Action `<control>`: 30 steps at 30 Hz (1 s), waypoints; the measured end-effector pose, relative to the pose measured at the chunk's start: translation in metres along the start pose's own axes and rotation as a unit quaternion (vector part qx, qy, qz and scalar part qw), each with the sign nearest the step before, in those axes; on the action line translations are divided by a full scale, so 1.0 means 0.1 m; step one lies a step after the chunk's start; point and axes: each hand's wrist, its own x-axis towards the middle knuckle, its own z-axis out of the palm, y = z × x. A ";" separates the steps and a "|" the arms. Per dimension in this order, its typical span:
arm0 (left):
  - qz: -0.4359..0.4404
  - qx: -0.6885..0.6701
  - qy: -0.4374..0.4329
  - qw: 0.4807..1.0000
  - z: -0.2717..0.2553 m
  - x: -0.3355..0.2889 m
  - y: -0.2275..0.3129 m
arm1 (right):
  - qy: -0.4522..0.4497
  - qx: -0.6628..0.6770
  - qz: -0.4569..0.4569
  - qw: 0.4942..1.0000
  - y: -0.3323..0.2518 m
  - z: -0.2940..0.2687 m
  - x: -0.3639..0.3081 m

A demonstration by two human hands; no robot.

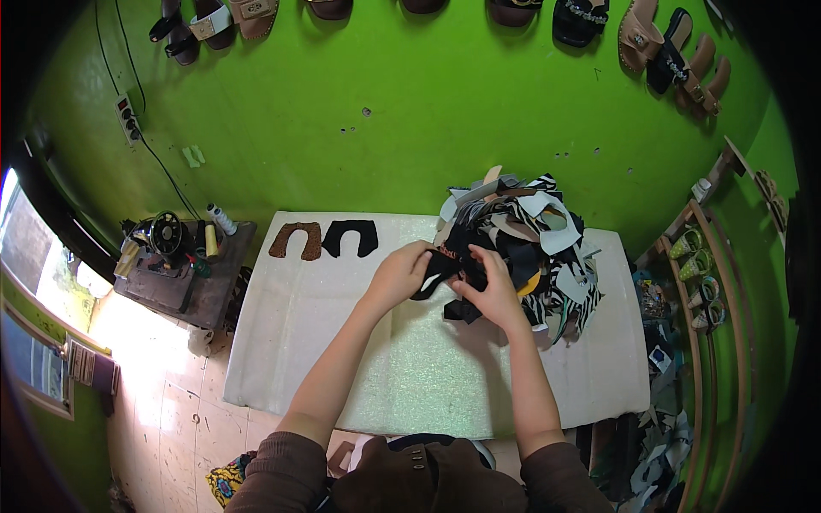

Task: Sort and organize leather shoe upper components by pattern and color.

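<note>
A large heap of cut material scraps [560,235], black, grey, beige and zebra-striped, lies on the pale covered table [291,342]. At its near left side, my left hand [402,272] is closed on a black scrap [434,275], pinching its upper edge. My right hand [493,295] curves over the other side of the dark material, thumb and fingers bent around it; its exact hold is partly hidden. Two arch-shaped pieces lie flat at the table's far left: a brown speckled one [295,241] and a black one [351,238].
Left of the table stands a sewing machine [162,244] on a dark stand, with thread spools [221,218] beside it. Sandals [581,21] line the green wall above. A wooden rack [697,342] with green sandals stands at right, and scraps [658,453] cover the floor there.
</note>
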 end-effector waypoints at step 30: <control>0.019 -0.067 -0.035 0.997 0.04 -0.27 0.18 | -0.137 -0.120 -0.018 0.983 -0.15 0.05 0.07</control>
